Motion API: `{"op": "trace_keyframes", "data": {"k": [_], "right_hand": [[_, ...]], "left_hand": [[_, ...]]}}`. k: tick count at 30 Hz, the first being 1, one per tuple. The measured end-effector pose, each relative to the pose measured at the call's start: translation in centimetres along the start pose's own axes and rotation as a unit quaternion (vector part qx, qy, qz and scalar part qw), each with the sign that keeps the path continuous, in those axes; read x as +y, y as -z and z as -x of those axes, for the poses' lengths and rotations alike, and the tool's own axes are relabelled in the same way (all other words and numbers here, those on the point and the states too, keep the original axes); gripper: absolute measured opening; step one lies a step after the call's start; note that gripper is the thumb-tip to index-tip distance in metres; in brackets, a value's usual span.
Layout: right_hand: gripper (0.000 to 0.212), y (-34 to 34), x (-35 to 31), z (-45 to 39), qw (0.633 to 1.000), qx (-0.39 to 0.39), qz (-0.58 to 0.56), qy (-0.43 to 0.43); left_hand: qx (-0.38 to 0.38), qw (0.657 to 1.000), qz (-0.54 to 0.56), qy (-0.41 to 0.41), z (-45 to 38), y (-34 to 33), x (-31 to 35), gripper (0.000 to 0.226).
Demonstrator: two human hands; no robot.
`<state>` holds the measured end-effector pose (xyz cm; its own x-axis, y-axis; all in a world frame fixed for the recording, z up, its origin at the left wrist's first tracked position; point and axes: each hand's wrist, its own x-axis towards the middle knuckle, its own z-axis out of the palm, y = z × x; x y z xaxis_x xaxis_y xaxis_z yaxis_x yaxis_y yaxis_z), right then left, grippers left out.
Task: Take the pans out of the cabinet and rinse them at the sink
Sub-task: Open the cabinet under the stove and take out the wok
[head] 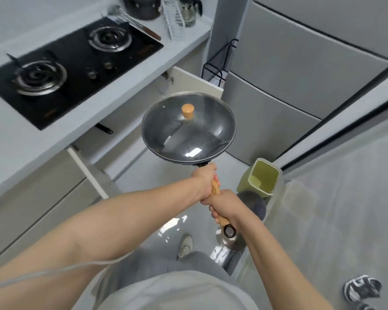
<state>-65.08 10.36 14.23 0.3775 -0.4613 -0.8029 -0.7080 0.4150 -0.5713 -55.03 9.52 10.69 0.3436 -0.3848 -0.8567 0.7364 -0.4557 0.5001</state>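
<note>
Beyond my fingers, held out over the grey floor [148,182]: one dark round wok-style pan [188,128] under a domed glass lid [161,121] with a tan wooden knob [187,110].

Left fingers [207,175]: wrapped tight around the pan's pale wooden handle [215,187], at the end nearest the bowl.

Right fingers [214,212]: closed on the same handle just behind my left hand [203,181], the two touching. The handle's black hanging loop [230,231] sticks out past my right hand [225,204].

To the left of my fingers: open white cabinet door [197,82], pale surface [31,142] carrying a black glass two-burner gas hob [72,70].

To the right of my fingers: green square-topped bin [261,177], grey refrigerator [300,70].

Below my fingers: round steel lidded bin [230,241], partly hidden.
</note>
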Motion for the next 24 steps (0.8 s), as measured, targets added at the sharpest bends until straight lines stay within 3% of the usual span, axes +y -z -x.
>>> {"op": "trace_keyframes", "data": {"k": [7,14,24], "right_hand": [[0.017,-9.8,-2.7,6.7,0.997,-0.049,0.030,0.053],[0.017,-25.2,-2.7,12.9,0.979,-0.122,0.124,0.110],[0.009,-46.8,-3.0,18.4,0.904,-0.264,0.308,0.138]], "left_hand": [[0.022,0.998,0.053,-0.038,7.0,11.1,2.1,0.032],[0.078,0.983,0.146,-0.079,13.7,28.6,0.6,0.034],[0.229,0.925,0.285,-0.102,19.4,53.3,-4.0,0.042]]}}
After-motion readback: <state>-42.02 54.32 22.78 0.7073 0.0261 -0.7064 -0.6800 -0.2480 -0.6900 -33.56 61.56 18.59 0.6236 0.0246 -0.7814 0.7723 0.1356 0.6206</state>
